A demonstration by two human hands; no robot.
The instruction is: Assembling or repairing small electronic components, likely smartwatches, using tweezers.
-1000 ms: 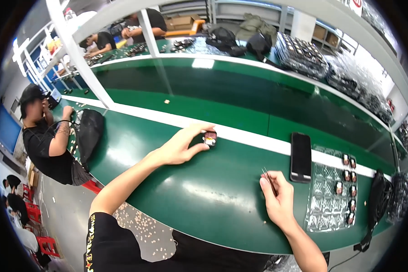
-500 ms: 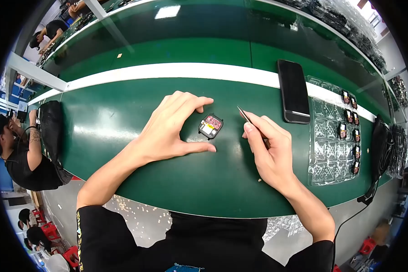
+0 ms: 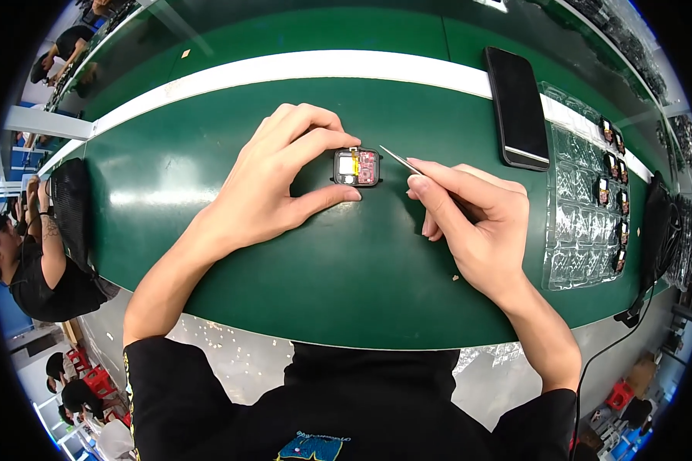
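Note:
A small square smartwatch case (image 3: 367, 167) lies on the green worktable, its inside facing up with a red circuit board, a pale block and a yellow strip showing. My left hand (image 3: 263, 173) grips it by the edges, index finger at the top and thumb at the bottom. Just right of the case, my right hand (image 3: 480, 207) is closed around thin metal tweezers (image 3: 397, 159). Their tip points up and left, close to the case but apart from it. The lower part of the tweezers is hidden by my fingers.
A black smartphone (image 3: 517, 107) lies across the white strip at the right. Beside it is a clear plastic tray (image 3: 569, 230) with several similar watch parts along its right side. Black cable (image 3: 655, 238) sits at the far right. Another person (image 3: 34, 261) works at the left.
My left finger and thumb have closed onto the watch case, which has turned so its board is on the right. The tweezers have come nearer its right side. The whole view has shifted.

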